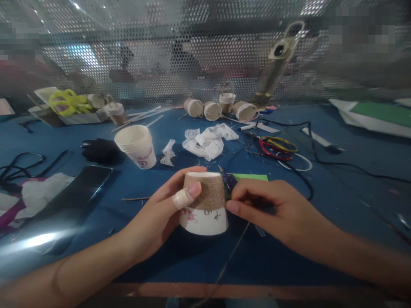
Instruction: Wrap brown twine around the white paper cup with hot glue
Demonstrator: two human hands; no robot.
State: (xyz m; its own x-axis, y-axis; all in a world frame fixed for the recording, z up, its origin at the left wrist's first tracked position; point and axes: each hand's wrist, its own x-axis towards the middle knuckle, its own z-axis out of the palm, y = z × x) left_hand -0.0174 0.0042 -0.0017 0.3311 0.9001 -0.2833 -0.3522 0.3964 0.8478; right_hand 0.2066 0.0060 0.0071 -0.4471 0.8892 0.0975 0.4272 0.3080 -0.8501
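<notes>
My left hand [171, 196] is wrapped round a paper cup [204, 222] turned upside down, its thumb on the side and a pale bandage on that thumb. Brown twine [210, 192] covers the upper half of the cup in close rows; the white lower half shows printed red blossoms and dark characters. Thumb and fingers of my right hand [263, 205] pinch the twine at the cup's right side. The loose twine end [236, 248] trails down past the table's front edge. A dark purple glue gun [228, 179] with a pointed tip shows behind my right hand, partly hidden.
Stacked paper cups [136, 147], crumpled lace [208, 141] and a phone [73, 196] lie on the blue table. Red-handled scissors [274, 149] and a black cable [311, 141] are at right. Several twine-wrapped cups [212, 111] and yellow scissors [69, 102] stand before a perforated metal screen [160, 55].
</notes>
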